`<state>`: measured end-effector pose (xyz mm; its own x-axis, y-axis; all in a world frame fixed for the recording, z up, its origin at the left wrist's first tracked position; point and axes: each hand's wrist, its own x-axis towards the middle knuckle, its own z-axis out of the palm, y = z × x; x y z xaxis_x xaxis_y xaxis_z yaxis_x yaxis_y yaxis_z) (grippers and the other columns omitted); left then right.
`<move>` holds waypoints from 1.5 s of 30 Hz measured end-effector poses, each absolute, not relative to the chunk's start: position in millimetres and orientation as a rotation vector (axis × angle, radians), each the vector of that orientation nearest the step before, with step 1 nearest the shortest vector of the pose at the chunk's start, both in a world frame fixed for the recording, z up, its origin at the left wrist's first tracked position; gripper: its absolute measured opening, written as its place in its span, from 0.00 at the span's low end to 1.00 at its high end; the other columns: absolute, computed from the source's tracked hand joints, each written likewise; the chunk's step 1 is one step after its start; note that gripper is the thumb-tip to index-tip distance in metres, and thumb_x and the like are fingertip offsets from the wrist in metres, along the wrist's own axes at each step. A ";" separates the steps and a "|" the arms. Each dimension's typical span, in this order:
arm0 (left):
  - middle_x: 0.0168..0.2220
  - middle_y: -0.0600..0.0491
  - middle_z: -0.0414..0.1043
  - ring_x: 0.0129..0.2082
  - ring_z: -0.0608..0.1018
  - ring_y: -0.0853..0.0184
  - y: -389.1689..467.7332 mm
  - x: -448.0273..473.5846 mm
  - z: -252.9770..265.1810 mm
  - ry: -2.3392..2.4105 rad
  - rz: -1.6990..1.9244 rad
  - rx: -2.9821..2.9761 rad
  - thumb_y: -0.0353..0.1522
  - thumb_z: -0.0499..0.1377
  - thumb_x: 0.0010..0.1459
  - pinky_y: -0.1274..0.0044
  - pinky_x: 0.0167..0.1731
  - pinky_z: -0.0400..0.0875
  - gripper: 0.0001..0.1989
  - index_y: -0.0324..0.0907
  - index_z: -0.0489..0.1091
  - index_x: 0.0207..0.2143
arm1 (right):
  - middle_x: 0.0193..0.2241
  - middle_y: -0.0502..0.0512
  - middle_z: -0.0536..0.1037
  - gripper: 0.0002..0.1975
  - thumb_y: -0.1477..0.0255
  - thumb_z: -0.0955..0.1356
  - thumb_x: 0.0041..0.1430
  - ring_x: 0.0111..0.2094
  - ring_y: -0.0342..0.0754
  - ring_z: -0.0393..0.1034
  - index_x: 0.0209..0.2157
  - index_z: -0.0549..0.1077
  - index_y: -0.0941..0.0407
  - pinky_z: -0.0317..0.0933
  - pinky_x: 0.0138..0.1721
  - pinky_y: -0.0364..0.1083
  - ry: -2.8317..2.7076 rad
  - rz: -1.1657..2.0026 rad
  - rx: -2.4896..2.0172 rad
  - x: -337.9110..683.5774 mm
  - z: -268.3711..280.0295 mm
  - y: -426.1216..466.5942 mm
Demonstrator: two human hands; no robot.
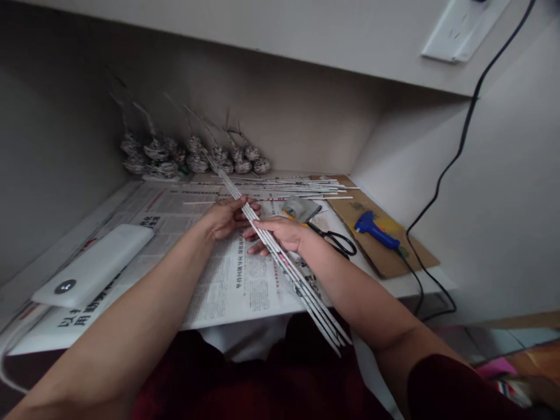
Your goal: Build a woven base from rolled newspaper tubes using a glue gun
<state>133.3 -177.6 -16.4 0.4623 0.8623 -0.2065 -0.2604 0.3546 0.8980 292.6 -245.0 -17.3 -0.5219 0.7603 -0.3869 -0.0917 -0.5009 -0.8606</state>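
Observation:
A bundle of long, thin rolled-paper sticks (289, 265) runs slantwise through both hands, from the back left toward my lap. My left hand (228, 217) is closed on it near the middle, thumb on top. Just nearer to me, my right hand (280, 232) holds the same bundle, thumb above and fingers beneath. The near ends fan out a little past the table edge. Behind my right hand lie black-handled scissors (335, 238) and a grey piece (301, 208) of unclear kind. More paper sticks (301, 185) lie across the table beyond my hands.
Newspaper (175, 251) covers the tabletop. A white device (98, 262) with a cable lies at left. Several woven, gourd-shaped pieces (160, 154) stand along the back wall. On cardboard (394, 256) at right rests a blue glue gun (376, 229); a black cord (455, 154) hangs beside it.

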 end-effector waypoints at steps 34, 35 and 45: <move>0.32 0.43 0.77 0.28 0.80 0.62 -174.5 132.8 -16.5 0.709 0.868 0.918 0.30 0.57 0.58 0.71 0.27 0.77 0.06 0.35 0.70 0.34 | 0.24 0.58 0.78 0.14 0.68 0.59 0.64 0.25 0.50 0.76 0.34 0.69 0.63 0.68 0.23 0.44 -1.099 2.091 -1.117 295.2 -25.0 -243.8; 0.32 0.43 0.77 0.29 0.80 0.62 -174.9 132.8 -16.2 0.712 0.872 0.920 0.30 0.56 0.58 0.71 0.28 0.77 0.06 0.35 0.70 0.34 | 0.24 0.58 0.78 0.14 0.68 0.59 0.64 0.25 0.50 0.76 0.34 0.69 0.63 0.67 0.23 0.43 -1.101 2.086 -1.122 294.9 -24.6 -244.1; 0.31 0.43 0.77 0.27 0.80 0.63 -173.0 132.2 -17.7 0.680 0.862 0.944 0.31 0.57 0.58 0.74 0.27 0.77 0.06 0.36 0.69 0.34 | 0.26 0.59 0.79 0.13 0.67 0.59 0.64 0.26 0.50 0.77 0.38 0.69 0.62 0.67 0.22 0.43 -1.084 2.110 -1.099 294.7 -23.6 -246.4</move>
